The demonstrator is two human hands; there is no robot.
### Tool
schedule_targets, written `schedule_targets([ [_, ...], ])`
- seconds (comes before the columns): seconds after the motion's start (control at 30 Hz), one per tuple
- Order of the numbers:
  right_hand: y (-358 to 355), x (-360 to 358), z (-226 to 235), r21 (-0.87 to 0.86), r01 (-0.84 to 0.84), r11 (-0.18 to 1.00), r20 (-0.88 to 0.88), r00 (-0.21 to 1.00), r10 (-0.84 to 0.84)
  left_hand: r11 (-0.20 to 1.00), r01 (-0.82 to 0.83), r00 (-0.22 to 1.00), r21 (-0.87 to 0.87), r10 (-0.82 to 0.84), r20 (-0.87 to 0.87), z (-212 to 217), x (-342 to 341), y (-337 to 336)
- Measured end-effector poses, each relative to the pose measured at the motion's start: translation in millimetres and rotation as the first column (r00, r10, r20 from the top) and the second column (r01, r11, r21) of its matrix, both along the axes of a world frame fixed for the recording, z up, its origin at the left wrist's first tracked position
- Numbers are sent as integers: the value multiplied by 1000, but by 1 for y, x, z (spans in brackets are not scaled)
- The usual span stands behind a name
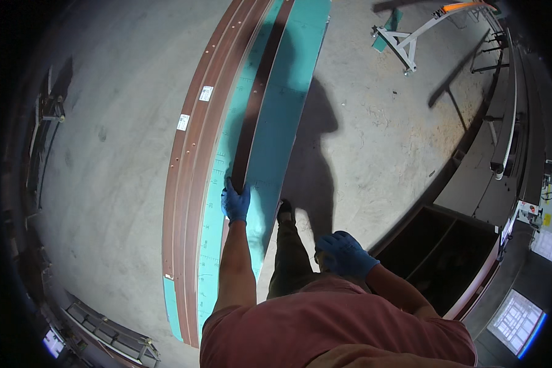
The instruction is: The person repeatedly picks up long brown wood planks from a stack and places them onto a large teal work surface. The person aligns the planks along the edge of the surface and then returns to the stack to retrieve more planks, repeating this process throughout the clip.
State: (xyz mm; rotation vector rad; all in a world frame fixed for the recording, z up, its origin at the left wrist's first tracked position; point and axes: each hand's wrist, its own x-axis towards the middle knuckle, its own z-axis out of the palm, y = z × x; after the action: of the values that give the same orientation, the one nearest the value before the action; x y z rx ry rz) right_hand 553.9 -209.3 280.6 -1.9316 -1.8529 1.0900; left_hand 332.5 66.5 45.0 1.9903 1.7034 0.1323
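Observation:
A long dark brown strip (255,101) runs lengthwise along a teal work surface (285,122) that bears ruler-like marks. My left hand (235,203), in a blue glove, grips this strip near its middle, thumb on one side and fingers on the other. Left of it, several reddish-brown profiled boards (196,147) lie side by side along the same surface, with small white labels and a few holes. My right hand (345,253), also blue-gloved, is closed close to my waist, away from the strip. What it holds, if anything, is hidden.
Grey concrete floor (380,135) surrounds the teal surface. At the far right stands a white wheeled frame (405,46) with an orange end. A dark open-topped bin (441,251) is near my right side, beside a long dark bench. A metal rack (107,331) sits at the lower left.

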Motion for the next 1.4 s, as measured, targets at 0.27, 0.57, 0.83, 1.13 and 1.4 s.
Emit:
schedule_targets([
  [0.27, 6, 5, -34, -191, 8, 982, 5, 1000, -7, 995, -40, 999, 96, 40, 0, -59, 54, 73],
  [0.57, 14, 5, -43, -240, 125, 963, -51, 989, -141, 981, -192, 932, 42, 195, -306, -80, 94, 103],
  [0.83, 22, 8, -59, -266, 122, 956, -3, 992, -128, 924, -47, 949, 380, 160, -272, -90, 83, 72],
  [1.13, 15, 8, -71, -153, 195, 969, -84, 974, -209, 973, -43, 917, 227, 129, -377, -101, 63, 101],
  [1.4, 12, 7, -73, -197, 209, 958, -78, 971, -228, 958, -193, 937, 212, 245, -251, -101, 69, 115],
])
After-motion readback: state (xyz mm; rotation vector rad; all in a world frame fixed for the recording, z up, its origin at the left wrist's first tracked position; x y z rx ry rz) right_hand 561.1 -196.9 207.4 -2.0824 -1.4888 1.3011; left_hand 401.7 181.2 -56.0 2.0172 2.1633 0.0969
